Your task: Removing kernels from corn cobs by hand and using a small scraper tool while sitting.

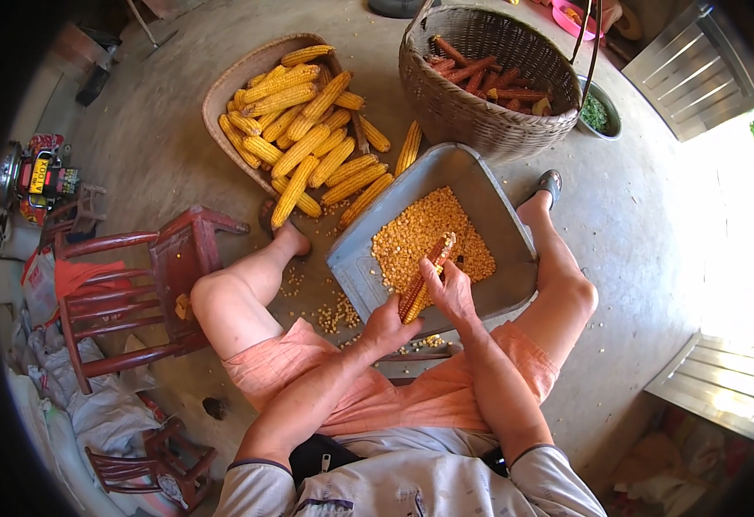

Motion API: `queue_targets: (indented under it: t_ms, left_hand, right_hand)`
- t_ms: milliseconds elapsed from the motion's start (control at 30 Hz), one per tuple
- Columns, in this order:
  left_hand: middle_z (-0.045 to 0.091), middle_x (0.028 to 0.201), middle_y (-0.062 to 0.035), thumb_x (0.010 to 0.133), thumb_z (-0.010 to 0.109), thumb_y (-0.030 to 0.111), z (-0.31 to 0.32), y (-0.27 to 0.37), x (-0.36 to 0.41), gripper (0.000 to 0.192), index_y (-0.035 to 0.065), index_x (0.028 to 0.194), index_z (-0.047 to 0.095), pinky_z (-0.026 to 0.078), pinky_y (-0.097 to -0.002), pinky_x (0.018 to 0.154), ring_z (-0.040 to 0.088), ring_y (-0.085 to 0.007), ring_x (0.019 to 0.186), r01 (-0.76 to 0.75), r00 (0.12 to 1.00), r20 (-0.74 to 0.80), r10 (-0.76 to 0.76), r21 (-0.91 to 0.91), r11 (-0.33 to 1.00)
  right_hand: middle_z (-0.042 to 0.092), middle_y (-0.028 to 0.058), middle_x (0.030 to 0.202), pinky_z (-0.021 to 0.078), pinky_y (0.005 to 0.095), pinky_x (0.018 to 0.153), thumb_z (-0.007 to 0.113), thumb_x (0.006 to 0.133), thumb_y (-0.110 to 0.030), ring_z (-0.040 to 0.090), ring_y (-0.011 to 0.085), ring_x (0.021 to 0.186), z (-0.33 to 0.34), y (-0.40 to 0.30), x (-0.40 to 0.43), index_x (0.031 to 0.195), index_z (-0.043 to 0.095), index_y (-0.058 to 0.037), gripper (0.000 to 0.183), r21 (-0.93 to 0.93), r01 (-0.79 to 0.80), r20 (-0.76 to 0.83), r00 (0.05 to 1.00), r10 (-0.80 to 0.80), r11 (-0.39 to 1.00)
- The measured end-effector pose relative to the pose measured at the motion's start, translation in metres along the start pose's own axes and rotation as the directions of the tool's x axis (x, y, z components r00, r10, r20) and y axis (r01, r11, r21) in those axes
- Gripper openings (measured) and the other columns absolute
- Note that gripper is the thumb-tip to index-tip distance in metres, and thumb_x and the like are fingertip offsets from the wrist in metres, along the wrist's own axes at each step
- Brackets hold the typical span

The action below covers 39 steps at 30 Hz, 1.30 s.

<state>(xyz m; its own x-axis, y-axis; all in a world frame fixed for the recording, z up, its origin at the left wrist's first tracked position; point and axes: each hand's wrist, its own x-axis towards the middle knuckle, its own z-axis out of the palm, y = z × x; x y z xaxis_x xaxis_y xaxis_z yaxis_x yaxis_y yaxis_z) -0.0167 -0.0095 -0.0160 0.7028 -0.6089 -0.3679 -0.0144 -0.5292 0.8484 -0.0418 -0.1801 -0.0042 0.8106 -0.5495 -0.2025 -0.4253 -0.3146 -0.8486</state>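
My left hand (390, 326) grips the near end of a partly shelled corn cob (413, 298), which slants up and away to the right. Along part of it the reddish core shows bare, while yellow kernels still sit in rows on its lower side. My right hand (449, 289) is closed around the cob's middle, with the thumb pressed on its upper side. Below both hands lies a grey scoop-shaped pan (506, 226), resting between my legs. Loose yellow corn kernels (415, 223) cover much of its floor.
Whole yellow corn cobs (299, 152) heap in and spill from a woven scoop basket (216, 97). A tall wicker basket (480, 129) holds bare red cobs (474, 71). A red wooden chair (189, 245) stands left; a bowl of greens (611, 123) is far right. Kernels (335, 313) litter the floor.
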Motion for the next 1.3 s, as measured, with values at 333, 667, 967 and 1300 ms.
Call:
queue_targets:
  t_ms: [333, 667, 967, 1300]
  left_hand:
    - [0.062, 0.074, -0.0088, 0.078, 0.070, 0.025, 0.001, -0.002, 0.004, 0.037, 0.0002, 0.101, 0.054, 0.052, -0.0381, 0.061, 0.061, -0.0239, 0.062, -0.182, 0.983, -0.021, 0.182, -0.201, 0.963]
    - [0.055, 0.073, -0.0016, 0.086, 0.065, 0.014, -0.013, 0.015, 0.004, 0.027, 0.0036, 0.110, 0.055, 0.043, -0.0241, 0.048, 0.053, -0.0093, 0.056, 0.199, 0.974, 0.199, -0.105, -0.548, 0.812]
    - [0.067, 0.090, -0.0156, 0.076, 0.071, 0.026, 0.002, 0.011, 0.004, 0.050, -0.0026, 0.111, 0.052, 0.052, -0.0407, 0.076, 0.067, -0.0306, 0.084, 0.084, 0.996, -0.033, -0.083, 0.014, 0.996]
    - [0.050, 0.070, -0.0011, 0.088, 0.059, 0.012, -0.010, 0.022, 0.005, 0.021, 0.0042, 0.106, 0.055, 0.041, -0.0258, 0.043, 0.051, -0.0107, 0.053, 0.333, 0.937, 0.319, -0.142, -0.694, 0.639]
  right_hand:
    - [0.058, 0.0206, 0.071, 0.0470, 0.0457, 0.061, 0.047, 0.099, -0.025, 0.060, 0.0380, 0.069, 0.000, 0.015, 0.003, 0.097, 0.060, -0.0002, 0.027, -0.081, 0.203, 0.096, 0.976, -0.195, 0.976]
    - [0.062, 0.0127, 0.085, 0.0482, 0.0325, 0.060, 0.051, 0.099, -0.029, 0.058, 0.0211, 0.066, 0.001, 0.016, 0.002, 0.101, 0.056, 0.0012, 0.031, 0.415, 0.001, 0.109, 0.993, -0.051, 0.910]
    - [0.060, 0.0236, 0.066, 0.0486, 0.0469, 0.059, 0.059, 0.093, -0.039, 0.063, 0.0413, 0.068, 0.019, 0.021, -0.004, 0.079, 0.059, 0.0015, 0.042, -0.097, 0.166, 0.033, 0.986, -0.164, 0.981]
    - [0.060, 0.0209, 0.073, 0.0471, 0.0441, 0.058, 0.051, 0.098, -0.025, 0.061, 0.0375, 0.065, 0.013, 0.016, 0.001, 0.088, 0.055, 0.0017, 0.028, 0.096, 0.232, 0.076, 0.968, -0.240, 0.968]
